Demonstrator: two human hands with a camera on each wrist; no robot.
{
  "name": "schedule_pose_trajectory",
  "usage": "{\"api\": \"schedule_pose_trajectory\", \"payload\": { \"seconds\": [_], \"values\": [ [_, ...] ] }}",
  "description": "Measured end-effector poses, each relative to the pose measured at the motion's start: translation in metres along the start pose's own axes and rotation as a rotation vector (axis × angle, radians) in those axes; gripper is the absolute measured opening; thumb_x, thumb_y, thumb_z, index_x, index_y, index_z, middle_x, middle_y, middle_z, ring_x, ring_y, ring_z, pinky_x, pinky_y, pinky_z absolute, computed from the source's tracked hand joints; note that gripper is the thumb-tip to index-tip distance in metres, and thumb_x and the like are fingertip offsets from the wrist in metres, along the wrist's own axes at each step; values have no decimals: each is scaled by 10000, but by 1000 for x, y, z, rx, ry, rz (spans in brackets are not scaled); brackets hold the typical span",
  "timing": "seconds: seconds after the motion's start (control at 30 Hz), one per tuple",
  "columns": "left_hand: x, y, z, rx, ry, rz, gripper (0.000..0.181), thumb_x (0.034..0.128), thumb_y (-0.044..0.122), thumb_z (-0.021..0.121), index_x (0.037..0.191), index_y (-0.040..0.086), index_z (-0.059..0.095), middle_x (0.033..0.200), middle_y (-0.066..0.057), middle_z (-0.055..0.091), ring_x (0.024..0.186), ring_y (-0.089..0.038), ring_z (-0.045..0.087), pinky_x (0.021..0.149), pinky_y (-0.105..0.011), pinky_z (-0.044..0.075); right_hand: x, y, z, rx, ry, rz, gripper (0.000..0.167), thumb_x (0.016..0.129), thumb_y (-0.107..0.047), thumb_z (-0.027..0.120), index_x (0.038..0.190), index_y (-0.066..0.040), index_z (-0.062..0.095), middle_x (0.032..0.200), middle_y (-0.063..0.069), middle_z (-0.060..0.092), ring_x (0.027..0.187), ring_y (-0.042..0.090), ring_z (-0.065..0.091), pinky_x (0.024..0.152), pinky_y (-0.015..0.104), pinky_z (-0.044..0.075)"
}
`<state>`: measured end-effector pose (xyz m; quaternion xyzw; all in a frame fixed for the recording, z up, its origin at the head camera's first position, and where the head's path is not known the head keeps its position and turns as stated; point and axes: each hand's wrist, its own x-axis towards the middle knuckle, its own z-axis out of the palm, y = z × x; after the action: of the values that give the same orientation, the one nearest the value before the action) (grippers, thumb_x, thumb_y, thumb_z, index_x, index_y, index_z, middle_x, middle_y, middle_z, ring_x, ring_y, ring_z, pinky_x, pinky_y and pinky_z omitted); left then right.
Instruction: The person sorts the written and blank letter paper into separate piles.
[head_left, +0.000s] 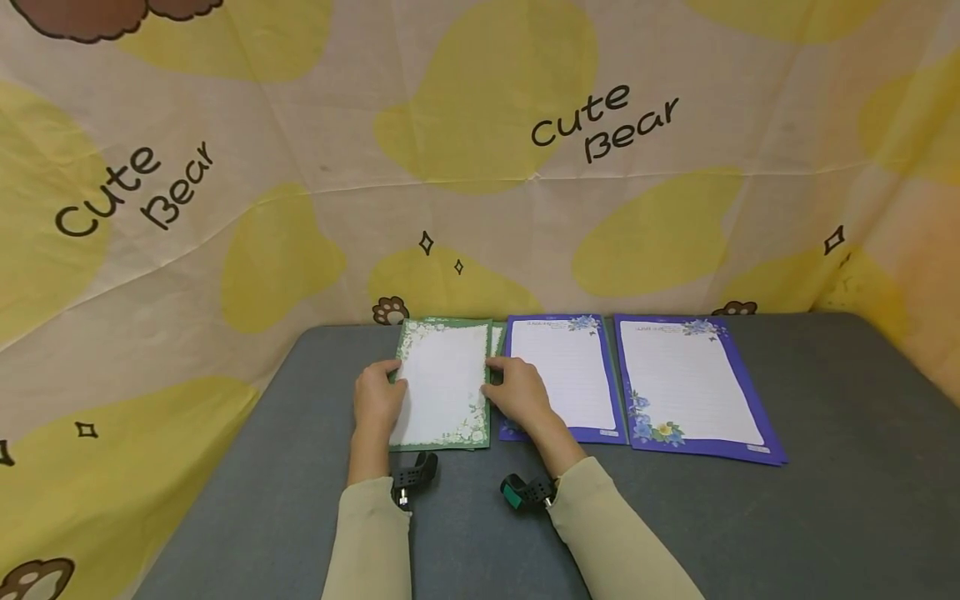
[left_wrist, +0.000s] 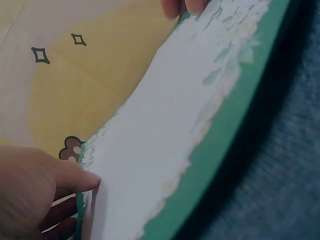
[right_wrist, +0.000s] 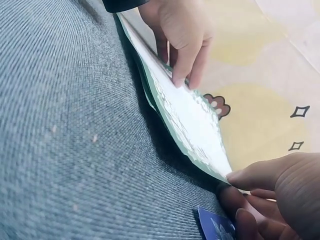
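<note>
A white sheet of paper with a green floral border is held between both hands, over more green-edged paper that peeks out behind it. My left hand pinches its left edge, thumb on top and fingers beneath, as the left wrist view shows. On the opposite edge, my right hand pinches the sheet the same way. The sheet bows slightly in the left wrist view. Its near edge stands a little above the table in the right wrist view.
Two purple-bordered sheets with blue flowers lie to the right, one partly under my right forearm and another farther right, with green edging between them. All rest on a dark grey table. A yellow-patterned cloth hangs behind the table.
</note>
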<state>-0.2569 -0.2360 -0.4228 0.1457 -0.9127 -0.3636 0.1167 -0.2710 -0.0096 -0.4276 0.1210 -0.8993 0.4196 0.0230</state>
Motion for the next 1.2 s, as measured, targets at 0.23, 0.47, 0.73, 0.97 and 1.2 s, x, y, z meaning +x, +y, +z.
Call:
{"api": "schedule_pose_trajectory", "payload": {
  "seconds": [0.23,0.47,0.73,0.97,1.2],
  "values": [
    [0,0,2,24,-5,-8,414,961,84,600,1369,20,624,1471,-219,550,1413,-425,456,1160,-580,376,-3,0,1,-5,-1,-6,504,868,-169,766,1354,-88,657,1320,128,693,1225,360,642,979,499,531],
    [-3,2,1,-31,4,-45,399,975,141,602,1357,35,641,1412,-236,595,1352,-426,517,1085,-585,447,-3,-1,2,3,19,-10,448,926,-235,715,1345,-86,663,1287,133,708,1195,352,658,977,502,534],
    [-4,2,-1,-48,4,-36,398,959,138,615,1349,67,651,1282,-241,652,1199,-386,599,978,-553,490,-5,-5,-1,-17,9,-9,434,948,-249,679,1351,-88,658,1297,142,702,1174,363,666,927,504,547],
    [-3,2,-3,-54,-12,-32,415,954,110,620,1367,68,635,1322,-254,634,1235,-395,586,1007,-559,487,-7,-10,-6,-39,72,-25,393,958,-212,681,1320,-58,673,1260,150,716,1101,326,699,919,476,565],
    [-5,19,-4,-69,4,21,385,999,199,613,1372,105,639,1284,-205,655,1168,-364,614,903,-513,528,-11,-13,-26,91,89,-60,370,953,-218,689,1283,-51,691,1233,129,734,911,262,727,738,390,587]
  ]
}}
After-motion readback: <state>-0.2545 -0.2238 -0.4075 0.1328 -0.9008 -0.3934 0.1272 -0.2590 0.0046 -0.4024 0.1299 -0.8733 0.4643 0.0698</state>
